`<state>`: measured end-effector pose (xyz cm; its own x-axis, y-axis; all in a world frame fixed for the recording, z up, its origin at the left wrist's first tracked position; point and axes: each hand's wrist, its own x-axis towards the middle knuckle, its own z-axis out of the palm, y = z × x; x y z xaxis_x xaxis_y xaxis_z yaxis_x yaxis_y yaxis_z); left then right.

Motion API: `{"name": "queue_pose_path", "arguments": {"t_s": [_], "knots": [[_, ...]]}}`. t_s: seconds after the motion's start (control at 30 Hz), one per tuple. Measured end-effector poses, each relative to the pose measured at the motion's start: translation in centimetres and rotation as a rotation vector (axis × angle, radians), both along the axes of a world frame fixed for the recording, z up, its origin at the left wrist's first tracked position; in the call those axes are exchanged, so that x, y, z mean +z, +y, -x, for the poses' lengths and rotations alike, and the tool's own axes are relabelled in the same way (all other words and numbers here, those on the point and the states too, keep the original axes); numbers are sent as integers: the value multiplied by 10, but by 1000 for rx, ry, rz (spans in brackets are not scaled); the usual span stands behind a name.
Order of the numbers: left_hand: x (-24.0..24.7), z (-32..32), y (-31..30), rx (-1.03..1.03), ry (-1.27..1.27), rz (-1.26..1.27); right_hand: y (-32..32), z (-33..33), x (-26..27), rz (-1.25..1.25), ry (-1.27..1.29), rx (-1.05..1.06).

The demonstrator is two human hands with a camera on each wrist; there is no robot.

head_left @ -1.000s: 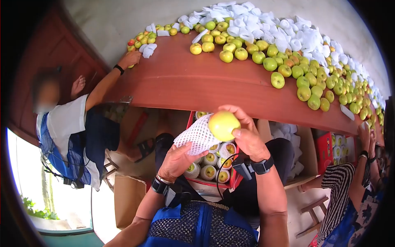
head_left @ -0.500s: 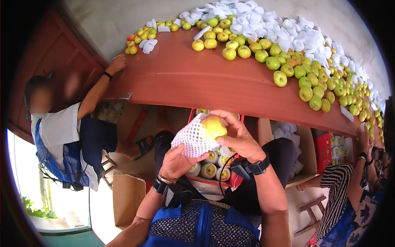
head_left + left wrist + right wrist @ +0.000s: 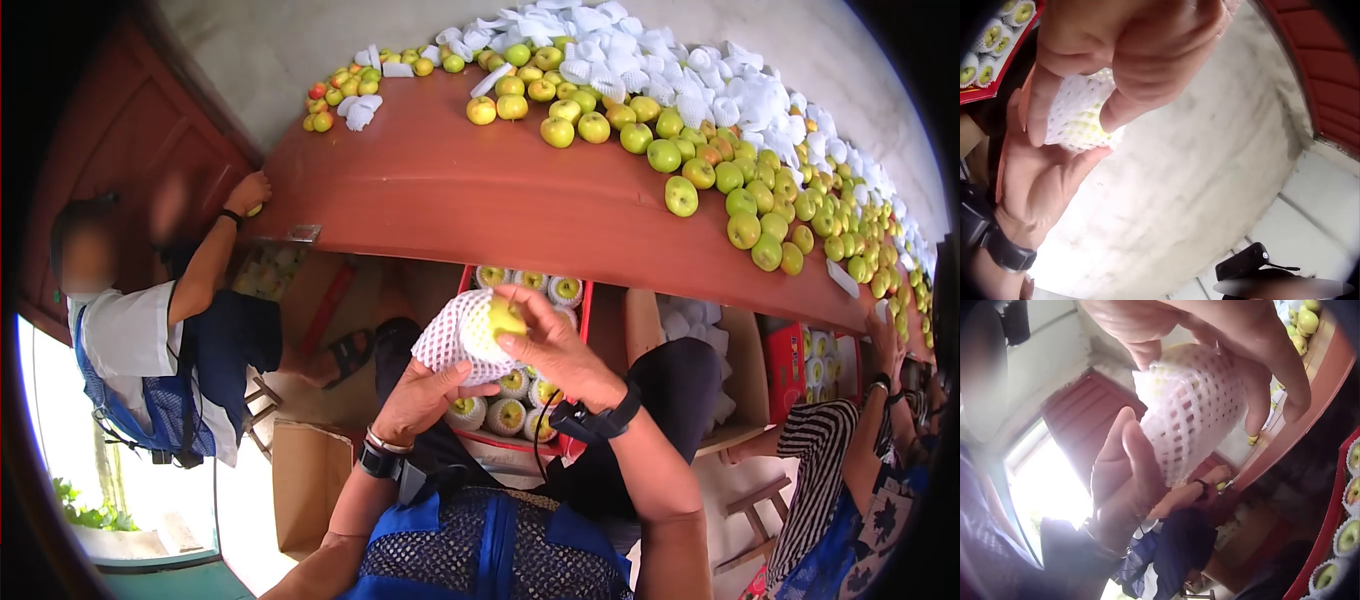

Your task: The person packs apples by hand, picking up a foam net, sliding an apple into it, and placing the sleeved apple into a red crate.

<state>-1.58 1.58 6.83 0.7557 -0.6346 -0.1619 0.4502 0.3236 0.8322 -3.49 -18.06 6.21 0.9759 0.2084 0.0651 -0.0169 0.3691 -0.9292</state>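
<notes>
A yellow-green apple point(image 3: 507, 317) sits most of the way inside a white foam net sleeve point(image 3: 450, 338), held over the person's lap. My left hand point(image 3: 418, 402) cradles the sleeve from below, its thumb along the near side. From the other side my right hand point(image 3: 562, 347) grips the apple at the sleeve's mouth, thumb and fingers on opposite sides. The right wrist view shows the netting point(image 3: 1194, 406) stretched between the two hands. In the left wrist view, the right hand's fingers reach over the sleeve point(image 3: 1079, 115) and hide part of it.
Below the hands stands a red box point(image 3: 585, 300) of apples in nets. Loose apples point(image 3: 682, 196) and a heap of foam nets point(image 3: 640, 60) cover the back of the red-brown table point(image 3: 440, 200). Another person point(image 3: 140, 330) sits at left; a cardboard box point(image 3: 745, 370) of nets stands at right.
The apple has gone from the sleeve's mouth to deeper inside, with the net drawn over most of it. My right hand has moved left. The person at left has drawn an arm back.
</notes>
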Motion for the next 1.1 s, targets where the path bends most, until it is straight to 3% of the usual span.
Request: {"name": "queue_pose_path", "arguments": {"t_s": [0.1, 0.23, 0.33, 0.4, 0.53, 0.7, 0.73, 0.8, 0.93, 0.97, 1.0, 1.07, 1.1], "knots": [[-8, 2, 4, -57, 59, 76, 8, 3, -15, 358, -192, -121], [-16, -3, 4, -33, 176, 188, 7, -7, -27, 112, -7, 8], [-28, -4, -1, -104, 227, 222, 10, 1, -10, 718, -165, -157], [-34, -1, -7, -37, 308, 188, 16, -8, -34, 635, -184, -243], [-39, -4, -2, -30, 313, 214, 22, -8, -26, 683, -88, -241], [-27, -12, 8, 39, 228, 220, 16, -19, -14, 168, -7, -351], [-18, -13, 13, 81, 182, 194, 10, -27, -32, -6, 56, -403], [-7, -14, 21, 165, 85, 135, -1, -29, -26, -102, 138, -453], [-15, -12, 15, 523, -373, -73, -1, -27, -26, 368, -130, -539], [-13, -11, 17, 388, -518, -294, 6, -27, -25, 525, -195, -550], [-7, -5, 16, 229, -438, -429, 14, -19, -10, 547, -119, -444], [2, 5, 2, 184, -444, -313, 27, -18, -26, 963, -397, -463], [-12, 2, -2, 200, -479, -313, 33, -16, -26, 1019, -457, -445]]}}
